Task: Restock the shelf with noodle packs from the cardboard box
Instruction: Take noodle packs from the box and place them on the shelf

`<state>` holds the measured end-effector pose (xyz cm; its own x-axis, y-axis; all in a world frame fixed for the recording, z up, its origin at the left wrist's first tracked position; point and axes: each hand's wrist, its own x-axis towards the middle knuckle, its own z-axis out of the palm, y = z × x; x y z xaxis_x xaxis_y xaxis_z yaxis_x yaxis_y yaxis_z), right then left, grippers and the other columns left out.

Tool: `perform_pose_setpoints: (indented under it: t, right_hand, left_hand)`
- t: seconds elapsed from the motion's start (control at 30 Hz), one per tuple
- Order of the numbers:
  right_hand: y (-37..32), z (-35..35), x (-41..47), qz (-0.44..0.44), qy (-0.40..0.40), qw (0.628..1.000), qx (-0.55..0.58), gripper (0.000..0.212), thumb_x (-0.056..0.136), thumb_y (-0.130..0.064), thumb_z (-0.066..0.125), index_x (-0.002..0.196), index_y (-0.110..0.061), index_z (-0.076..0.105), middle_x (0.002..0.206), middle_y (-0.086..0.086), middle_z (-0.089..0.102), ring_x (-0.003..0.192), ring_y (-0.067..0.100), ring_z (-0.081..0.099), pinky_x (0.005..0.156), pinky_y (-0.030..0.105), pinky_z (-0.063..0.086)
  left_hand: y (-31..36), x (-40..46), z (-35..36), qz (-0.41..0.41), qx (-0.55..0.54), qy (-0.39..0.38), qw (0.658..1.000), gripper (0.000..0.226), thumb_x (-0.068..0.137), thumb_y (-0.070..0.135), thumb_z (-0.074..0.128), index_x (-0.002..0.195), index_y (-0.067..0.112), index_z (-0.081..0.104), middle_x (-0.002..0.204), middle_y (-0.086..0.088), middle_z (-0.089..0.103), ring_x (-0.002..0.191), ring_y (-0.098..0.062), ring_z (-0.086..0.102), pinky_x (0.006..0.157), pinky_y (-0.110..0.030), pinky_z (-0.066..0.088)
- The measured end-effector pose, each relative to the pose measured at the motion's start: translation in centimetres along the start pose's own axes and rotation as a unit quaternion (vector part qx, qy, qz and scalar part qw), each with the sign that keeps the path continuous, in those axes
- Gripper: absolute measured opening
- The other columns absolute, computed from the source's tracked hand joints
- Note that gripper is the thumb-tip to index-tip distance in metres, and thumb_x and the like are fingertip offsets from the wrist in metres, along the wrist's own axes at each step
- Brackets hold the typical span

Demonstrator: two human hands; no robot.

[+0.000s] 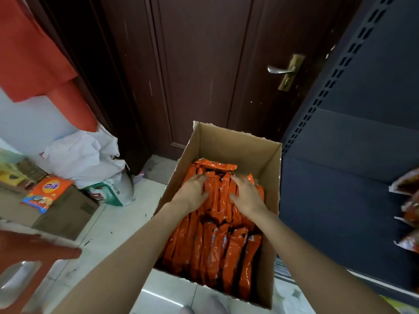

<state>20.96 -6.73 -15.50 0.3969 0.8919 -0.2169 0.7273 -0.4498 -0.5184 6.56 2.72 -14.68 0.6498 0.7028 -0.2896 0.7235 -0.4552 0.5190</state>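
Risk first: noodle packs (217,223) are slick foil, stood on edge and jammed tight in the cardboard box (226,141), so grabbing a bunch at once could let the outer ones slide out mid-lift and drop on the floor (127,214), or squeezing hard could crush the noodles inside. Box sits on the floor just beside the dark shelf (353,200) on its right, w/ tall walls, so a wide bundle may also snag the rim coming out. Hands: both inside the box near its far end, on top of the pack row. Left hand (192,191) palm down, fingers curled into the packs' top edges; right hand (246,192) same, fingers digging btwn packs. Look like they bracket a bunch from both sides; nothing lifted clear yet. Shelf already has a few packs at its right edge (408,209).
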Motion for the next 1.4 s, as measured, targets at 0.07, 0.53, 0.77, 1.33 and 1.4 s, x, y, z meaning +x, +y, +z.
perform_pose_setpoints:
  t: [0.07, 0.53, 0.77, 1.33, 1.4]
  right_hand:
    - [0.3, 0.6, 1.3, -0.003, -0.003, 1.0, -0.004, 0.061, 0.093, -0.016, 0.054, 0.147, -0.017, 0.027, 0.152, 0.008, 0.03, 0.141, 0.021, 0.025, 0.116, 0.038, 0.025]
    - [-0.3, 0.8, 6.4, -0.007, 0.025, 0.994, -0.106, 0.019, 0.091, -0.006, 0.05, 0.105, -0.01, 0.062, 0.113, 0.01, 0.059, 0.106, 0.025, 0.057, 0.092, 0.036, 0.048]
    - [-0.9, -1.1, 6.0, -0.017, 0.055, 0.997, -0.051, 0.013, 0.093, -0.006, 0.052, 0.096, -0.009, 0.064, 0.105, 0.008, 0.057, 0.097, 0.019, 0.058, 0.08, 0.025, 0.046]
    - [-5.9, -12.5, -0.7, -0.127, 0.261, 0.947, 0.136, 0.012, 0.088, -0.012, 0.06, 0.088, -0.024, 0.06, 0.095, -0.002, 0.058, 0.083, 0.0, 0.056, 0.073, 0.011, 0.043]
    - [-5.4, -13.9, -1.4, -0.136, 0.242, 0.947, 0.163, 0.016, 0.09, -0.018, 0.06, 0.105, -0.024, 0.06, 0.106, -0.003, 0.055, 0.092, -0.001, 0.055, 0.076, 0.01, 0.043]
  left_hand:
    - [-0.5, 1.1, 0.5, -0.011, 0.0, -0.016, 1.0, 0.06, 0.095, 0.022, 0.051, 0.149, 0.02, 0.023, 0.156, -0.005, 0.019, 0.143, -0.023, 0.02, 0.116, -0.034, 0.021]
    - [-2.1, 3.8, 1.7, -0.023, -0.005, 0.005, 1.0, 0.058, 0.095, 0.026, 0.052, 0.147, 0.026, 0.027, 0.157, 0.003, 0.015, 0.145, -0.018, 0.012, 0.118, -0.036, 0.016]
    - [-1.3, 3.8, 0.7, -0.007, -0.077, 0.018, 0.997, 0.045, 0.094, 0.021, 0.053, 0.138, 0.025, 0.043, 0.144, -0.003, 0.039, 0.136, -0.021, 0.032, 0.11, -0.032, 0.029]
    - [7.7, 0.7, -6.8, 0.208, -0.146, 0.169, 0.952, 0.049, 0.084, 0.019, 0.063, 0.132, 0.021, 0.052, 0.115, 0.001, 0.065, 0.107, -0.014, 0.061, 0.096, -0.034, 0.049]
    - [8.7, 0.2, -8.0, 0.227, -0.146, 0.173, 0.947, 0.05, 0.085, 0.017, 0.062, 0.133, 0.024, 0.05, 0.116, 0.004, 0.065, 0.106, -0.009, 0.061, 0.097, -0.03, 0.049]
